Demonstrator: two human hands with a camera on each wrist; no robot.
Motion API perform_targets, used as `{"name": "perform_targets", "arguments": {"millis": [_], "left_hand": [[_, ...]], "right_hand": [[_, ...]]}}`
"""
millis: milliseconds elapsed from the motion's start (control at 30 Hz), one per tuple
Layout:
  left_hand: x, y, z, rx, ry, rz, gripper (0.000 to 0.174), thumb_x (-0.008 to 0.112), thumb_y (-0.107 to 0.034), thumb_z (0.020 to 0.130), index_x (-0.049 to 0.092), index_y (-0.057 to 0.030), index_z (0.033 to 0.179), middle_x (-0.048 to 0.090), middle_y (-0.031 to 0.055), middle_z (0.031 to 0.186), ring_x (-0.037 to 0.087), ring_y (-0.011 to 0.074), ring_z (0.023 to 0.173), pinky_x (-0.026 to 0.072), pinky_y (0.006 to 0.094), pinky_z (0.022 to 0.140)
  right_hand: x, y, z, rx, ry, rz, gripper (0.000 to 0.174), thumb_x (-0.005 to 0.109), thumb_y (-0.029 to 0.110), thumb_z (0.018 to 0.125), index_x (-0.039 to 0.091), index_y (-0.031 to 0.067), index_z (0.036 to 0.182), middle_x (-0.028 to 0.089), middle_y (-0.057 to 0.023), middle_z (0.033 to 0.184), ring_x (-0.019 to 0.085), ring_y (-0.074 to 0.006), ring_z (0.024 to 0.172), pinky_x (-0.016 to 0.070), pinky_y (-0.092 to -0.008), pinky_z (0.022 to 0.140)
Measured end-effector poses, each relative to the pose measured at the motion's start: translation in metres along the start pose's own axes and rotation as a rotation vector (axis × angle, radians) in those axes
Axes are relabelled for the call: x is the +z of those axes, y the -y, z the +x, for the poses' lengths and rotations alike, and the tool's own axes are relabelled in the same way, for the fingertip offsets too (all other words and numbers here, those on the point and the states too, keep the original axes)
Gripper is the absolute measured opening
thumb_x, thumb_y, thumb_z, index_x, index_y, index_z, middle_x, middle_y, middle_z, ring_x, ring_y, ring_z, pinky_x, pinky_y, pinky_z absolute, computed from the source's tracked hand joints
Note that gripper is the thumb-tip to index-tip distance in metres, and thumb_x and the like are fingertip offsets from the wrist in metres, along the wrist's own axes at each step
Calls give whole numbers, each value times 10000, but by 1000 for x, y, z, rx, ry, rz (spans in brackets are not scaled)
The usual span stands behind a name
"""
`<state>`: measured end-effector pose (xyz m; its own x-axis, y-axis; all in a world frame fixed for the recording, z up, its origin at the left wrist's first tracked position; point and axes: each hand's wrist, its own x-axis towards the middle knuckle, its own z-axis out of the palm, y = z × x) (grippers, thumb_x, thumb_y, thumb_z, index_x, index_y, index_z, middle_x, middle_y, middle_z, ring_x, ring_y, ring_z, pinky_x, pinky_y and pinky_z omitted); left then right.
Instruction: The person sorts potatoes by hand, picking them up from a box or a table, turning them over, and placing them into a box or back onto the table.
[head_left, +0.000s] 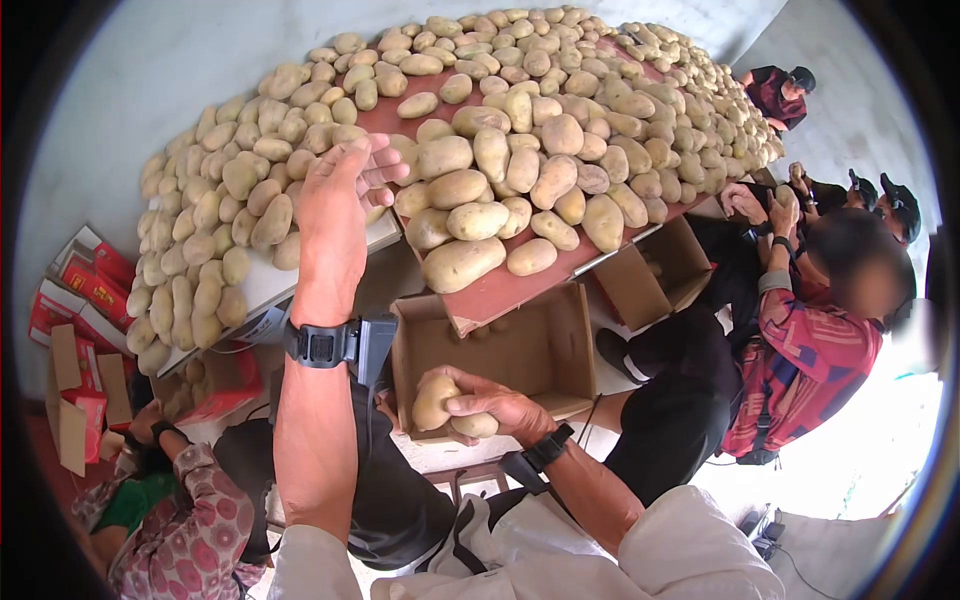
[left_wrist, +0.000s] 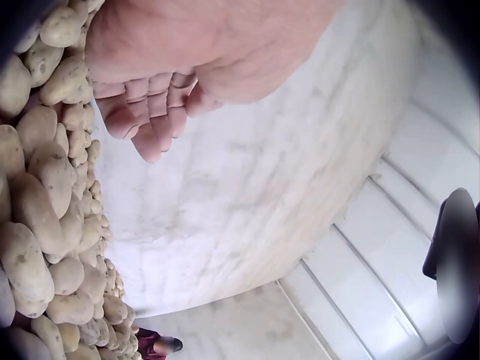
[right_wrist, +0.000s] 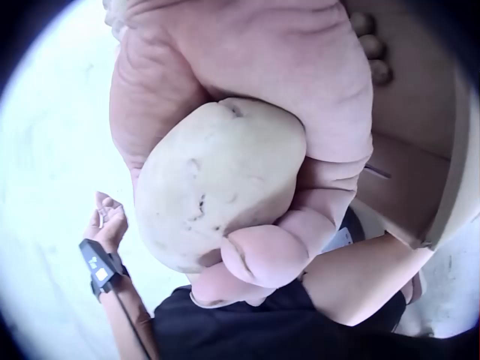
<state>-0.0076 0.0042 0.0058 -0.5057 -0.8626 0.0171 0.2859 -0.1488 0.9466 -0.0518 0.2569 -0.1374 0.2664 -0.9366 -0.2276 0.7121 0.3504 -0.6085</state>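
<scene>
My left hand [head_left: 345, 185] is raised over the near edge of a potato heap [head_left: 490, 150], its fingers slightly bent and nothing held in them. The left wrist view shows that same bare palm [left_wrist: 202, 45] beside the heap. Lower down, my right hand [head_left: 500, 408] grips potatoes in front of an open cardboard box [head_left: 565, 345]. One pale potato [head_left: 433, 402] sticks out past the fingers, and a second potato [head_left: 474, 425] sits below the thumb. Up close in the right wrist view, fingers curl around a large potato [right_wrist: 217, 180] with small dark marks.
The heap lies on a reddish board [head_left: 480, 300] with a metal edge. A few potatoes lie inside the near box. Another cardboard box [head_left: 640, 285] stands right, red cartons [head_left: 95, 275] left. Seated people flank me: a patterned red shirt [head_left: 810, 360] right, a dotted sleeve [head_left: 195, 520] left.
</scene>
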Motion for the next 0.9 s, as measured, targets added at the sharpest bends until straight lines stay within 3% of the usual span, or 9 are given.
{"name": "perform_targets", "arguments": {"millis": [200, 367, 433, 467, 567, 600, 700, 867, 900], "left_hand": [[16, 3, -6, -56, 146, 149, 260, 576, -218, 1054, 677, -4, 1162, 704, 63, 1032, 692, 155, 936, 484, 266, 731], [32, 8, -15, -122, 374, 260, 266, 574, -231, 1059, 679, -17, 1175, 706, 52, 1076, 688, 140, 970, 488, 256, 751], [41, 6, -23, -92, 528, 342, 326, 555, -270, 1071, 669, -13, 1235, 704, 60, 1165, 684, 157, 1045, 499, 276, 813], [43, 8, -23, -101, 631, 403, 437, 533, -342, 1079, 631, 0, 1333, 674, 88, 1288, 636, 191, 1195, 493, 324, 952], [52, 18, -27, 44, 729, 496, 524, 532, -405, 1074, 586, 0, 1403, 643, 107, 1353, 573, 215, 1294, 445, 360, 1075], [55, 17, -28, 22, 706, 493, 453, 590, -337, 1064, 590, -51, 1415, 642, 89, 1308, 580, 160, 1201, 480, 314, 1002], [70, 12, -36, -40, 561, 491, 468, 584, -315, 1072, 535, -67, 1465, 635, 70, 1289, 582, 173, 1188, 466, 331, 1039], [75, 32, -20, -60, 381, 267, 405, 618, -307, 1052, 565, -86, 1387, 637, 80, 1198, 627, 119, 989, 536, 260, 765], [76, 32, -21, -57, 393, 268, 405, 618, -307, 1052, 565, -86, 1387, 637, 80, 1198, 627, 119, 989, 536, 260, 765]], "right_hand": [[5, 65, -16, -116, -44, -81, 609, 670, 428, 986, 460, 13, 1379, 682, -219, 981, 581, -176, 532, 462, -273, 471], [13, 126, -19, -212, -182, -280, 543, 580, 537, 1027, 542, 36, 1231, 657, -115, 836, 563, -128, 506, 448, -250, 436], [21, 149, -20, -264, -203, -318, 535, 569, 541, 1032, 553, 34, 1200, 651, -110, 807, 575, -135, 514, 449, -255, 432], [18, 158, -18, -293, -177, -320, 532, 574, 538, 1031, 559, 27, 1175, 648, -109, 789, 587, -145, 520, 456, -269, 427], [13, 176, -8, -311, -397, -274, 415, 567, 414, 1054, 579, 6, 1132, 649, -105, 778, 599, -164, 521, 466, -298, 404], [12, 187, -8, -266, -417, -330, 380, 515, 347, 1075, 562, -15, 1179, 657, -122, 820, 611, -190, 547, 464, -315, 432], [18, 206, -6, -305, -412, -321, 374, 476, 332, 1083, 574, -22, 1151, 676, -152, 838, 623, -207, 556, 482, -324, 433], [12, 211, 2, -368, -327, -171, 530, 435, 444, 1105, 574, -63, 1169, 678, -194, 818, 605, -249, 503, 470, -344, 403], [10, 210, 2, -379, -333, -171, 530, 435, 444, 1105, 574, -63, 1169, 678, -194, 818, 605, -249, 503, 470, -344, 403]]}}
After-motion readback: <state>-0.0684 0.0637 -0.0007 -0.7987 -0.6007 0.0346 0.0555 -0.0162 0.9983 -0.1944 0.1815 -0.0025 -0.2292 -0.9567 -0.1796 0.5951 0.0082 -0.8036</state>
